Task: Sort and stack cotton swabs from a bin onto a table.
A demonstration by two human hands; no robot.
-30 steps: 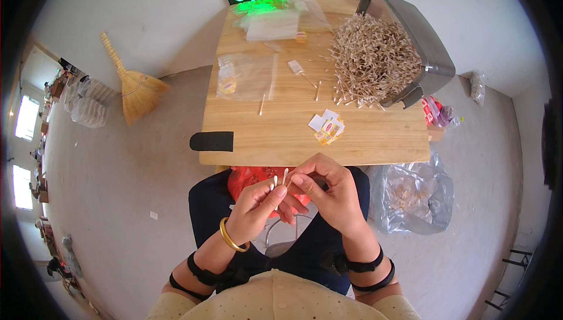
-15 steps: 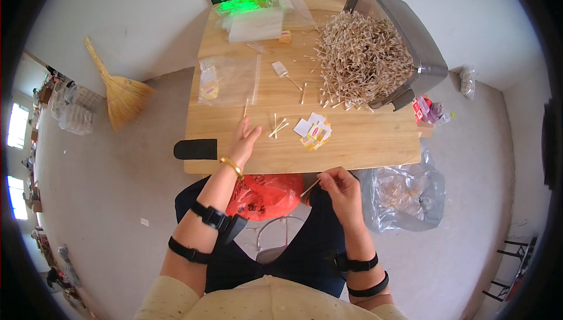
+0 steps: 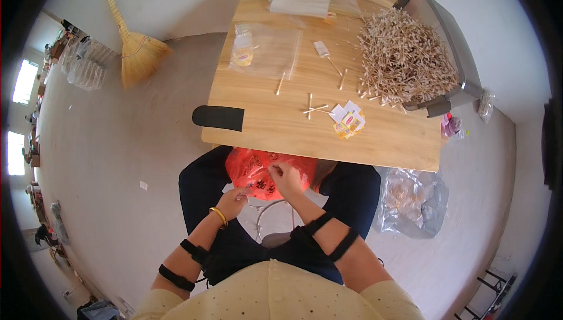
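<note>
Above my lap, in front of the table's near edge, both hands are close to a red plastic bag with dark printing. My right hand is over the bag with its fingertips pinched together; anything between them is too small to make out. Lower and to the left, my left hand, with a gold bangle at the wrist, has its fingers curled in; what they hold is hidden. On the table, a few cotton swabs lie crossed beside a small pile of white and yellow cards. A single cotton swab lies farther left.
A grey bin lies tipped at the table's right, spilling a heap of cotton swabs. Clear bags are at the far edge. A black strap-like piece sits at the left edge. A clear sack stands on the floor.
My left hand has drawn back from the tabletop to my lap. My right hand, which held a thin stick, has moved left over the red bag. The whole view has shifted.
</note>
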